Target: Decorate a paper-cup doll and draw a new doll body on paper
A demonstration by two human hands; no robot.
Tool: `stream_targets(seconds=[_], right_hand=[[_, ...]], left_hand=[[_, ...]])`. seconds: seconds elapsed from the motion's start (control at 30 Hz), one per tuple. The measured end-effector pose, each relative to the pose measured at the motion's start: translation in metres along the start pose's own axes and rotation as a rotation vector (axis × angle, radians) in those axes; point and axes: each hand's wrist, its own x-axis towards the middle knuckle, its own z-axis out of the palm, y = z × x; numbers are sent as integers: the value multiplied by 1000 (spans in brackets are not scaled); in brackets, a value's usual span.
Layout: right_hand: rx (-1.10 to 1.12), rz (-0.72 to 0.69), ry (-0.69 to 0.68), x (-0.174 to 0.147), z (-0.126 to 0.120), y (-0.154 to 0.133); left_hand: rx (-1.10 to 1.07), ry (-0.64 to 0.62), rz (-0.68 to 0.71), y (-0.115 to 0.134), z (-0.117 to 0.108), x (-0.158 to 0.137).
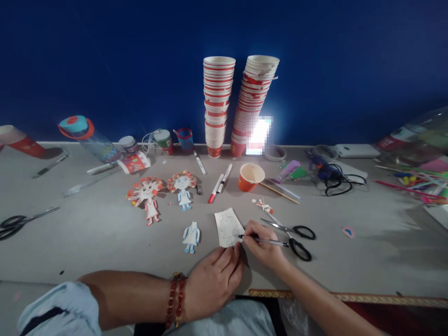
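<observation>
My right hand (pixel 263 247) grips a slim black-and-clear pen (pixel 275 241), its tip at the drawing on a small white sheet of paper (pixel 224 224). A pencil-like outline of a dress figure shows on the sheet. My left hand (pixel 217 275) lies flat at the paper's lower edge, fingers stretched out and holding nothing. Left of the sheet lies a headless paper cutout in a blue-edged dress (pixel 191 237). Farther off are two paper dolls with curly cup-rim hair, one in a red-edged dress (pixel 151 210), the other in a blue-edged one (pixel 184 198).
Black-handled scissors (pixel 292 232) lie open right of my right hand, others (pixel 21 225) far left. Behind stand two tall paper cup stacks (pixel 219 102) (pixel 255 93), a single cup (pixel 249 179), markers (pixel 216 187), a bottle (pixel 91 140) and a lit screen (pixel 259 135). Cables (pixel 334 177) sit right.
</observation>
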Motion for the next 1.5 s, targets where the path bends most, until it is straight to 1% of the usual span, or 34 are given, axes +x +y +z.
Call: stream_targets(seconds=[0.37,0.97,1.5], right_hand=[[-42,-8,-5,0,0,0],[7,-13,-7,0,0,1],[-7,-47,-10,-1,-1,2]], left_hand=[[14,-1,-6,0,0,0],[17,6,-3,0,1,-1],[20,2,4,0,3,-1]])
